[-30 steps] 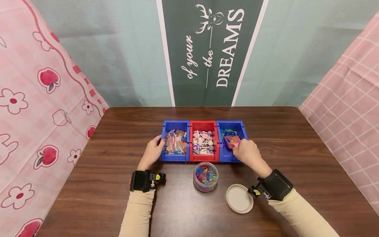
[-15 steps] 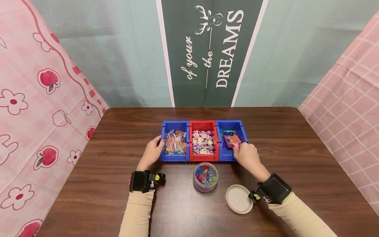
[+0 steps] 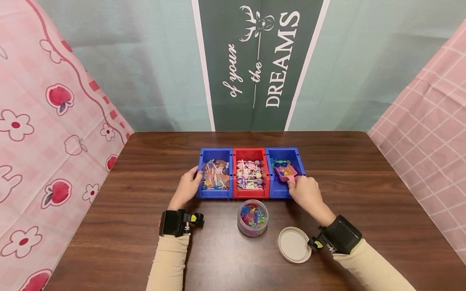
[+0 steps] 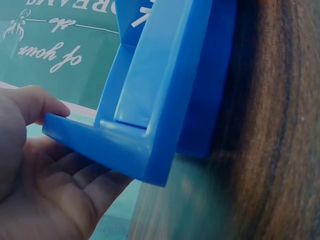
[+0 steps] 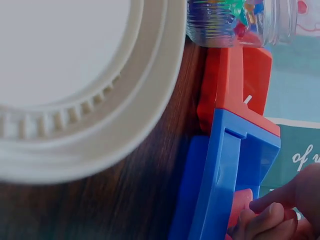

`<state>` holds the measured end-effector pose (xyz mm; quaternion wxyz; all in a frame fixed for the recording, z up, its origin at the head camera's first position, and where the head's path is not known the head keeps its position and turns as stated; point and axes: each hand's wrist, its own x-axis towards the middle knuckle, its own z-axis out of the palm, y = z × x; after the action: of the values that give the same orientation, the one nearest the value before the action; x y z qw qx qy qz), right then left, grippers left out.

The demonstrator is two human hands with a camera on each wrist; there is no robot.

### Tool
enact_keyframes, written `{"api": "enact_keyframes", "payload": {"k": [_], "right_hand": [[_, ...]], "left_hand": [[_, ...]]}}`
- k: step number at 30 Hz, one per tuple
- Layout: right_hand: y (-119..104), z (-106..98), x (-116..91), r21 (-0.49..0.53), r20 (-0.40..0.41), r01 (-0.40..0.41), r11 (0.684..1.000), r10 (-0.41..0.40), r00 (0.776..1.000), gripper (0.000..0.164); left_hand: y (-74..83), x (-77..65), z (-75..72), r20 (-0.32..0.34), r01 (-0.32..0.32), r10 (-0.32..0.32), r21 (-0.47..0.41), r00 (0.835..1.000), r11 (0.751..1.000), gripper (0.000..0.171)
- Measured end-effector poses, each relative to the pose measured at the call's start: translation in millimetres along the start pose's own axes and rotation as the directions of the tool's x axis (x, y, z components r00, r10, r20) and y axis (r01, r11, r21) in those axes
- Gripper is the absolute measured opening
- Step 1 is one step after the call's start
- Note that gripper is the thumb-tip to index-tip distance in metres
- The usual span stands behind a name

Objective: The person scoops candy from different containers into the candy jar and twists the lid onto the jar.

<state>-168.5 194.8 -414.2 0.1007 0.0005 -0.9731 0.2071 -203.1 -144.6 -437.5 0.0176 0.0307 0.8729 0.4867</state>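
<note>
My left hand (image 3: pixel 188 186) grips the outer side wall of the left blue bin (image 3: pixel 215 194). In the left wrist view the thumb lies over the bin's rim, with the fingers against the outside. My right hand (image 3: pixel 307 192) pinches the handle of a small pink scoop (image 3: pixel 292 178). The scoop is inside the right blue bin (image 3: pixel 279 188), with some orange-yellow pieces in it. Blue and green pieces lie behind it. In the right wrist view only part of the scoop (image 5: pixel 242 202) shows beside the curled fingers.
Between the blue bins stands a red bin (image 3: pixel 251 194) of wrapped lollipops; the left bin holds lollipops too. In front, a clear jar (image 3: pixel 252 232) contains colourful pieces. A cream round lid (image 3: pixel 294 244) lies on the brown table (image 3: pixel 145 161), near my right wrist.
The pink scoop has shifted and turned slightly in the right blue bin, with my right hand a little further right and down. My left hand has stayed in place.
</note>
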Motion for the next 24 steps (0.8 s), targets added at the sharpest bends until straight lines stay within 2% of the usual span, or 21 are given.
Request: {"api": "enact_keyframes", "payload": {"k": [6,13,24], "right_hand": [[5.3,-2.4,-4.9,0.025,-0.011,0.014,1.0,-0.014,1.0,0.022],[12.9,-3.0,-11.7,0.048,-0.016,0.041,0.998,-0.04,0.999,0.031],[19.2,0.3,-15.7,0.09,-0.053,0.062,0.994,-0.057,0.997,0.029]], "left_hand": [[-0.6,-0.3,0.1,0.002,0.005,-0.005,0.003,1.0,1.0,0.044],[0.5,-0.9,-0.4,0.017,0.011,-0.011,0.0,1.0,1.0,0.044],[1.1,-0.7,-1.3,0.009,0.02,-0.02,0.014,1.0,1.0,0.044]]}}
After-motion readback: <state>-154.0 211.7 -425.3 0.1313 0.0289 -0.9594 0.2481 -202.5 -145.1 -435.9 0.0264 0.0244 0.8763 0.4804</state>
